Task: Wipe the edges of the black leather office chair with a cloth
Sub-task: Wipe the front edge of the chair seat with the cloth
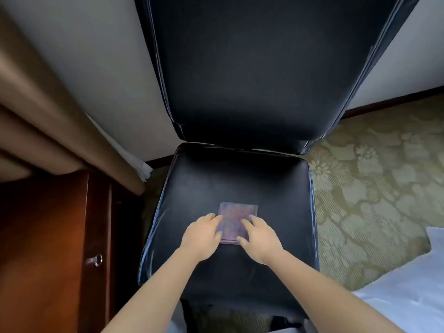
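Progress looks basically zero so far, going by where things sit: the cloth (237, 222), a small folded purplish square, lies flat near the middle of the seat of the black leather chair (240, 92), nowhere near a rim. The left hand (201, 233) rests on its 9 o'clock side and the right hand (258, 236) on its 3 o'clock side, fingers laid fairly straight over the fabric. Each grip looks more like a flat press than a pinch, though I can't tell what the thumbs do underneath. So every edge is still left, I'd guess: the seat's piped rim all round, plus both long sides of the backrest rising toward 12 o'clock. Room-wise, the 3 o'clock side is the easy one, with patterned carpet (372, 188) open beside the seat and white bedding (408, 284) only down at 4 to 5 o'clock. The 9 o'clock side is tight: a wooden cabinet (48, 236) with a knob and a brown curtain (60, 128) sit just beside the seat rim, so wiping there probably means a cramped reach.
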Available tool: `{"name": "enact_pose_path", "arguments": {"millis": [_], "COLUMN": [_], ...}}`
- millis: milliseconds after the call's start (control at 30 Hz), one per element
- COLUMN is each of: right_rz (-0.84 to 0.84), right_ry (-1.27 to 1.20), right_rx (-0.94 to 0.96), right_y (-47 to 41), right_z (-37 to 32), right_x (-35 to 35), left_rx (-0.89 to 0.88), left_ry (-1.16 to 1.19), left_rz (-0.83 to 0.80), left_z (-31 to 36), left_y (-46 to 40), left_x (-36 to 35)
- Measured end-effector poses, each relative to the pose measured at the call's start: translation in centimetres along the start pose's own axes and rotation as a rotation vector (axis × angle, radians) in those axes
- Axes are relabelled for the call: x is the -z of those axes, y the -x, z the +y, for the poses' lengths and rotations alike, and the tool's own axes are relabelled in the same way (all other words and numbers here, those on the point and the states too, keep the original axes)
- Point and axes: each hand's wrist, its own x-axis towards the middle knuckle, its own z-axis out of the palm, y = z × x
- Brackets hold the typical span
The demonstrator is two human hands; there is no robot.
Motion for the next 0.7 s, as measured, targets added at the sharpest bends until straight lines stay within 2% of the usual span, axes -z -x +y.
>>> {"name": "enact_pose_path", "arguments": {"millis": [233, 367, 500, 700], "right_rz": [0.061, 0.220, 0.381, 0.448], "right_ry": [0.066, 0.125, 0.112, 0.070], "right_rx": [0.011, 0.038, 0.046, 0.102], "right_y": [-0.5, -0.2, 0.4, 3.4], "right_z": [1.0, 1.3, 1.5, 2.3], "right_x": [-5.6, -8.0, -9.9, -12.8], "left_rx": [-0.002, 0.020, 0.039, 0.034], "left_ry": [-0.007, 0.007, 0.006, -0.146], "left_rz": [-0.088, 0.017, 0.049, 0.092], "left_z": [-0.3, -0.4, -0.4, 0.4], "left_y": [-0.1, -0.4, 0.2, 3.7], "left_x": [-5.9, -8.2, -9.6, -11.8]}}
